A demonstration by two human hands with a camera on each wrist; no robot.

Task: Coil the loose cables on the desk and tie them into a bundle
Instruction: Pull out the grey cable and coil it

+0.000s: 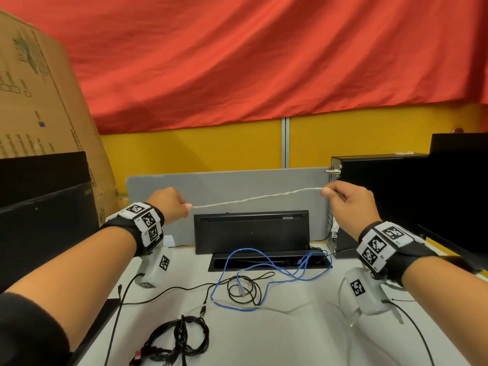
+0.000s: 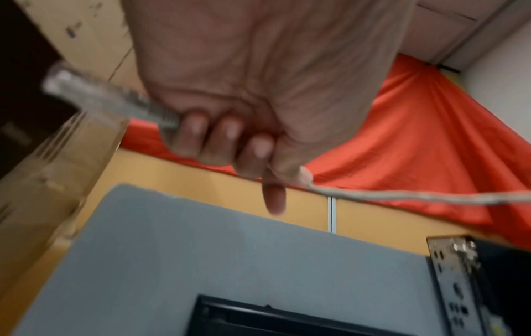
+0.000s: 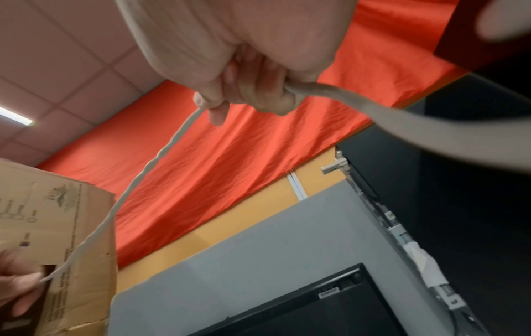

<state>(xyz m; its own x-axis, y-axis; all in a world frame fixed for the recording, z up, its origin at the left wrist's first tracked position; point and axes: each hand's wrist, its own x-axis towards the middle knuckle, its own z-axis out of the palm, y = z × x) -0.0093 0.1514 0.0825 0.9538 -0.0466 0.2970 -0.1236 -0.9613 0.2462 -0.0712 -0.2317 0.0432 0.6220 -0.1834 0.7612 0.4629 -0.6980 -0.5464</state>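
Note:
A white cable (image 1: 257, 198) is stretched taut in the air between both hands, above the desk. My left hand (image 1: 173, 204) grips one end in a fist; in the left wrist view the cable's clear plug (image 2: 95, 91) sticks out past the curled fingers (image 2: 224, 136). My right hand (image 1: 340, 198) pinches the cable at thumb and forefinger, and the rest of the white cable (image 3: 402, 118) trails out behind the palm. On the desk lie a loose blue cable (image 1: 272, 276), a thin black cable (image 1: 245, 287) in small loops, and a tied black cable bundle (image 1: 179, 339).
A black keyboard (image 1: 252, 231) leans against a grey divider (image 1: 227, 186) behind an open cable slot (image 1: 269, 261). A black computer tower (image 1: 383, 196) stands at right, black monitors and a cardboard box (image 1: 39, 96) at left. The white desk (image 1: 303, 339) lies below.

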